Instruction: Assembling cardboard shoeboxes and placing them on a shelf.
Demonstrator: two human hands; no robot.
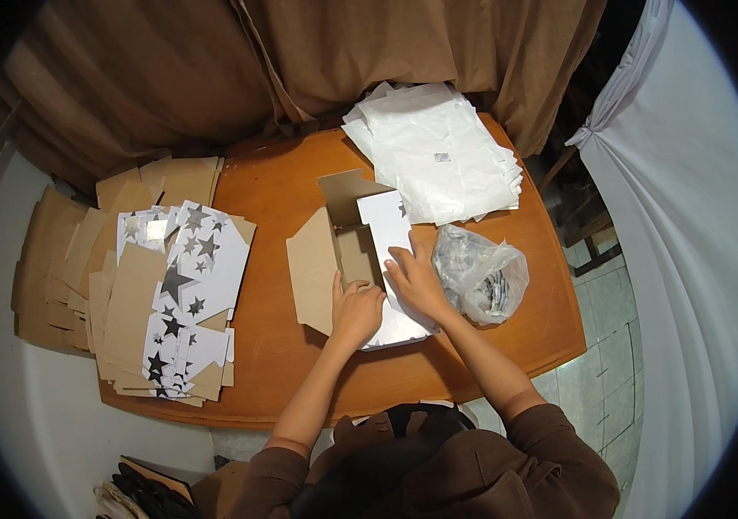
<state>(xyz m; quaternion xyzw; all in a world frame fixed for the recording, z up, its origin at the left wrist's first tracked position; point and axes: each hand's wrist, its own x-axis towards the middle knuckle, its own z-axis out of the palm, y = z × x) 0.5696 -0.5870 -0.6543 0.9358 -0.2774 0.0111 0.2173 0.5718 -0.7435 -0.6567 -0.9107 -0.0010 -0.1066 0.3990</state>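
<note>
In front of me an open cardboard box stands on the table, plain brown inside, with its brown flaps folded outward. Its right-hand flap is white with a dark star near the far end. My left hand is at the box's near side, fingers bent over the edge into the opening. On the white flap lies my right hand, fingers spread and pressing on the surface. The near ends of the box are partly hidden by my hands.
To the left lie stacked flat cardboard blanks, several white with dark stars. White paper sheets are piled at the far right of the wooden table. A clear plastic bag of small greyish items sits beside my right hand.
</note>
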